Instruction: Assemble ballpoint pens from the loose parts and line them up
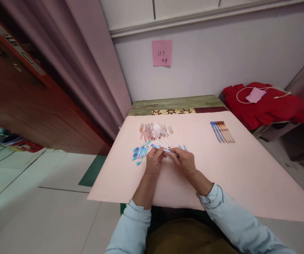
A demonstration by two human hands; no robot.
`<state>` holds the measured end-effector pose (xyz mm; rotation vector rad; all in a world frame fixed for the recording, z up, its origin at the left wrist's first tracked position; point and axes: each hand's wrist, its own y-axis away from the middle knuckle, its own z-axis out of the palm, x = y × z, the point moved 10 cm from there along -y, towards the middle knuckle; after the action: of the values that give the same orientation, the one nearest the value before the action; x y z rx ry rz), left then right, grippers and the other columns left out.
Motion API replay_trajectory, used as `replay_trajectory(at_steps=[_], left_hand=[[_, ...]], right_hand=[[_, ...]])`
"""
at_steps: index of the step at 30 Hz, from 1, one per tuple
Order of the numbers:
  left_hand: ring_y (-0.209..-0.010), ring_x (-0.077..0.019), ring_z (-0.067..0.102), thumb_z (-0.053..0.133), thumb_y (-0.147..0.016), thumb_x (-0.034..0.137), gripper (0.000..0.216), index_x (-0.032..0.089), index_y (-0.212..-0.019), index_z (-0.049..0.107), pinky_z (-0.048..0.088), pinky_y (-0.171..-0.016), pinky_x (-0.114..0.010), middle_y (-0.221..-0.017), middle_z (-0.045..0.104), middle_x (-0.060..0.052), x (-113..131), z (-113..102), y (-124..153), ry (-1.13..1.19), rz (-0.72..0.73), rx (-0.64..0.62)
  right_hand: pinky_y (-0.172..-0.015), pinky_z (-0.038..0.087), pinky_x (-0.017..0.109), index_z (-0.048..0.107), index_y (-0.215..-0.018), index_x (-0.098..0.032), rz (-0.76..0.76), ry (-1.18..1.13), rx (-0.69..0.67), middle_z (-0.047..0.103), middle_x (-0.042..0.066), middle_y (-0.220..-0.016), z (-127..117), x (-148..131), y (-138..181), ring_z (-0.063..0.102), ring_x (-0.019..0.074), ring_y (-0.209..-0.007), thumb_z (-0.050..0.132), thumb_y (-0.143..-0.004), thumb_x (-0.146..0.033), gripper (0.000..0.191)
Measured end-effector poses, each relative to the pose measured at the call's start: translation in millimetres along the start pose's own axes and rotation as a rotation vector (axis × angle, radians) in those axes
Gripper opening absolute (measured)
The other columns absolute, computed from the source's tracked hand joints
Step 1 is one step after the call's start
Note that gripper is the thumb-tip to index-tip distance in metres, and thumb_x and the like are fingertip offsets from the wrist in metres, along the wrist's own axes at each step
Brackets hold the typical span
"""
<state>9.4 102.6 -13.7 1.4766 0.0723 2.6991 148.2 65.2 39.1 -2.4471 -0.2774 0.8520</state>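
Observation:
My left hand (pixel 154 161) and my right hand (pixel 184 161) meet over the pink sheet (pixel 220 169) on the table. Both are closed on a light blue pen (pixel 162 149) that lies across between them, its tip pointing left. Just left of my left hand lies a cluster of small blue pen parts (pixel 140 152). Beyond my hands is a loose heap of clear and orange pen barrels and thin white refills (pixel 155 131). Two pale blue pieces (pixel 183 147) lie behind my right hand.
A neat row of blue and orange pens (pixel 222 131) lies at the far right of the sheet. A red cloth with a white cable (pixel 265 102) sits to the right of the table. A pink note (pixel 162 53) hangs on the wall. A wooden door (pixel 22 88) stands at left.

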Motion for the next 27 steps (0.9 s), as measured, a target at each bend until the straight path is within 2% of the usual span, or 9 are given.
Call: replay_trajectory(at_steps=[8,12,15,21,27], left_hand=[[-0.057,-0.0089,0.056,0.076,-0.071,0.029,0.021,0.014,-0.07,0.061,0.045,-0.06,-0.023,-0.061,0.061,0.0,-1,-2,-1,-0.011,0.008,0.015],[-0.057,-0.0083,0.056,0.076,-0.071,0.029,0.024,0.015,-0.067,0.057,0.045,-0.061,-0.022,-0.059,0.059,0.001,2,-5,-1,-0.004,0.048,0.063],[-0.058,-0.0084,0.056,0.075,-0.072,0.03,0.024,0.014,-0.069,0.057,0.046,-0.062,-0.022,-0.06,0.059,0.001,3,-4,0,-0.007,0.059,0.071],[-0.059,-0.0081,0.057,0.075,-0.073,0.031,0.022,0.014,-0.08,0.063,0.047,-0.062,-0.022,-0.065,0.061,0.001,3,-8,-2,0.06,0.082,0.088],[-0.061,-0.0075,0.057,0.075,-0.073,0.031,0.022,0.014,-0.084,0.066,0.049,-0.063,-0.023,-0.074,0.064,-0.001,2,-14,-5,0.128,0.073,0.11]], right_hand=[[-0.06,0.036,0.024,0.07,-0.089,-0.024,0.023,0.006,-0.019,0.072,0.0,-0.072,1,0,0,0.064,0.0145,-0.064,0.049,-0.094,-0.049,0.033],[-0.067,0.039,0.024,0.07,-0.094,-0.024,-0.005,0.026,0.034,0.074,0.001,-0.081,-2,-4,-1,0.065,0.0153,-0.07,0.053,-0.092,-0.048,0.029],[-0.073,0.04,0.025,0.069,-0.097,-0.023,-0.048,0.017,0.046,0.074,0.003,-0.089,-3,-8,-2,0.066,0.0161,-0.078,0.053,-0.093,-0.043,0.026],[-0.07,0.04,0.025,0.07,-0.092,-0.022,-0.031,0.022,0.06,0.073,0.002,-0.083,-6,-7,-3,0.065,0.0156,-0.075,0.05,-0.094,-0.041,0.027],[-0.073,0.041,0.026,0.07,-0.091,-0.023,-0.048,0.03,0.018,0.074,0.003,-0.087,1,-8,-1,0.066,0.0157,-0.078,0.052,-0.093,-0.04,0.025]])
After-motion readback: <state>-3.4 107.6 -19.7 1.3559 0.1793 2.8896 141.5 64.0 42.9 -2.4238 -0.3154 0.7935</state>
